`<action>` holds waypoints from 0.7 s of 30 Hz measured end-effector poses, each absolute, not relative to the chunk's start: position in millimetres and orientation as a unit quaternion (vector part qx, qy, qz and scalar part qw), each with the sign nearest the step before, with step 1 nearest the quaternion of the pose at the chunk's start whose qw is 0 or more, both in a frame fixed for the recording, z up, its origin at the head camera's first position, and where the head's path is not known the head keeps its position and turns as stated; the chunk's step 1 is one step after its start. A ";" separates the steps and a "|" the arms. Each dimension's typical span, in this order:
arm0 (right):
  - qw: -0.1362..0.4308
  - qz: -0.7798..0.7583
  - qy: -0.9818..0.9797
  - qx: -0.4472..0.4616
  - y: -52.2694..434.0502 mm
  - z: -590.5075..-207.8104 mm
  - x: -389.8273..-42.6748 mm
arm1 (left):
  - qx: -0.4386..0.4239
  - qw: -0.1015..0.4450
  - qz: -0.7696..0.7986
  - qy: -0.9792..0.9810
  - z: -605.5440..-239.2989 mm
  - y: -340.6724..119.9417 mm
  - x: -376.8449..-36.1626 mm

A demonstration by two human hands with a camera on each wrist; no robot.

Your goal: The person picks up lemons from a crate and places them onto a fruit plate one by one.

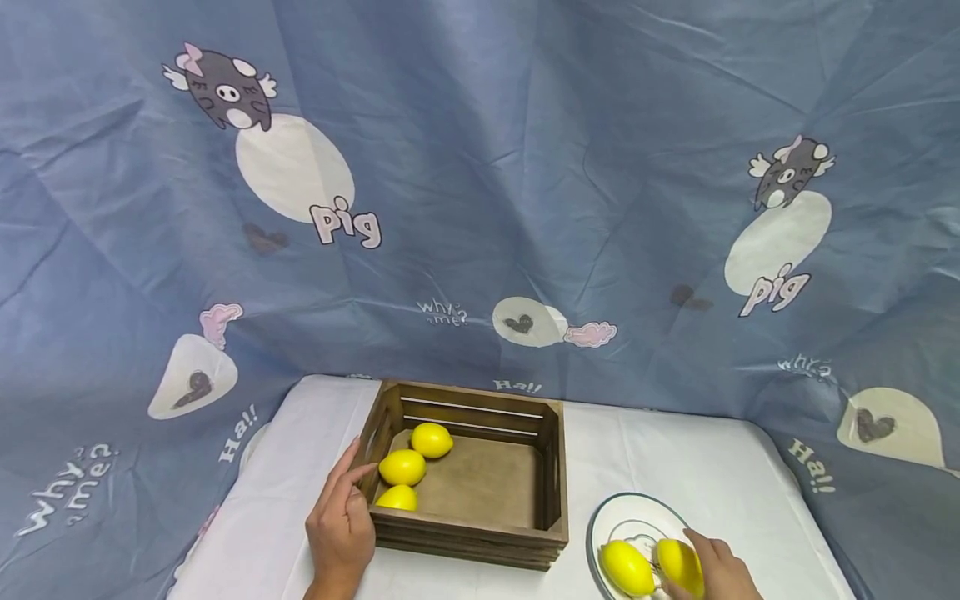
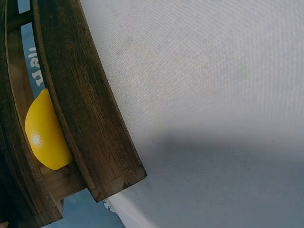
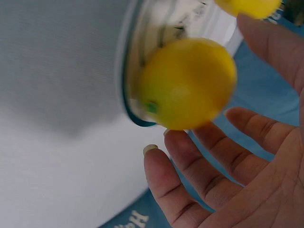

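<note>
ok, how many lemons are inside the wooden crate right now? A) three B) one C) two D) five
A: the head view shows three lemons lying along the left side of the wooden crate, while two more lemons sit on the plate to its right, outside the crate.

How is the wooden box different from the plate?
The wooden crate is brown, rectangular and deep with slatted walls; the plate is white, round and shallow with a dark rim. The crate holds three lemons, the plate two. The left hand rests on the crate; the right hand reaches the plate. Both sit on the white tablecloth.
</note>
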State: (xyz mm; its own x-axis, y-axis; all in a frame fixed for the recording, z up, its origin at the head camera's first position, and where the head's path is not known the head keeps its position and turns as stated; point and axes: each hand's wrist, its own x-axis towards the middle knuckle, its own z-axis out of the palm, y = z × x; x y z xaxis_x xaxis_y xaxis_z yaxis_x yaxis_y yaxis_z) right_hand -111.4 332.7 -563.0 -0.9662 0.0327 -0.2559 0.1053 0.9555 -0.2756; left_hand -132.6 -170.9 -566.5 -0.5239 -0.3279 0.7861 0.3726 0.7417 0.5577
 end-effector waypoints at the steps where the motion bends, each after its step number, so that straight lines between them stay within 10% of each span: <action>1: 0.123 -0.143 0.982 0.030 332.1 -559.2 -111.3 | -0.015 0.488 -0.359 -0.795 -566.1 -170.8 -132.7; 21: -0.044 -0.153 0.984 -0.086 270.2 -447.8 -115.7 | -0.015 0.486 -0.360 -0.796 -564.4 -168.8 -132.6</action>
